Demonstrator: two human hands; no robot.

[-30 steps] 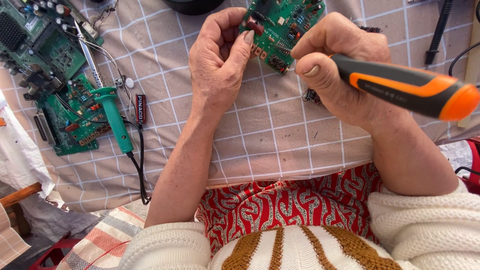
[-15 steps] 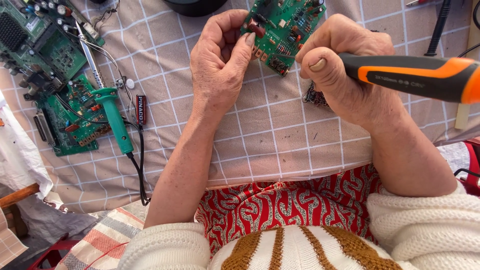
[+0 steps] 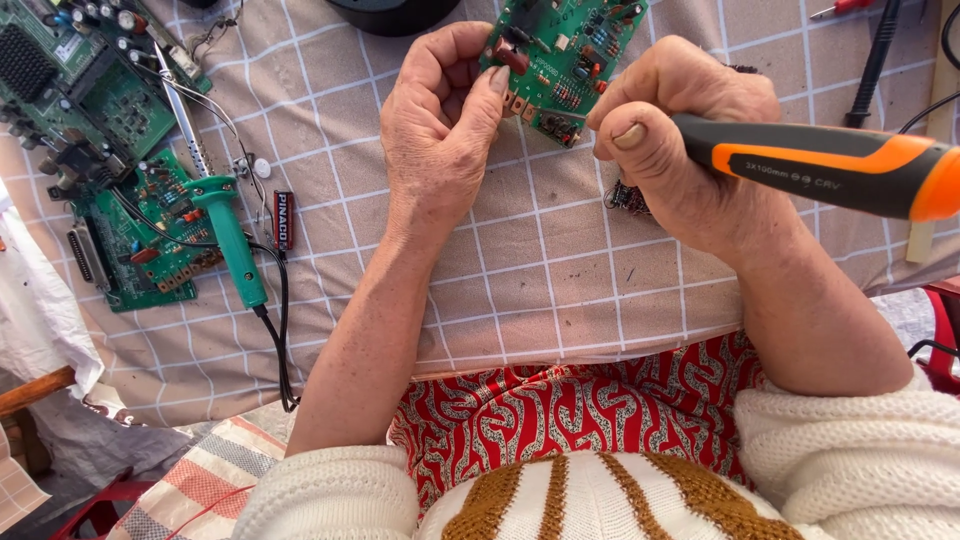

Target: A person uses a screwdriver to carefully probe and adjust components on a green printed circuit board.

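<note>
Two hands (image 3: pixel 440 130), circuit board (image 3: pixel 570 50) between, screwdriver (image 3: pixel 820 165)

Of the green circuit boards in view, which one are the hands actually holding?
The small green board at top centre, pinched by the left hand; the other boards lie untouched at far left beside the green soldering iron.

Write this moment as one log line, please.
left hand: holds green circuit board | right hand: grips orange-handled screwdriver at board | nearby: green soldering iron on checked cloth

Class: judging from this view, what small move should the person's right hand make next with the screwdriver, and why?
Probably ease the screwdriver tip onto the circuit board. The right hand grips its orange-and-black handle beside the board's edge, while the left hand pinches the board; the tip itself is hidden.
</note>
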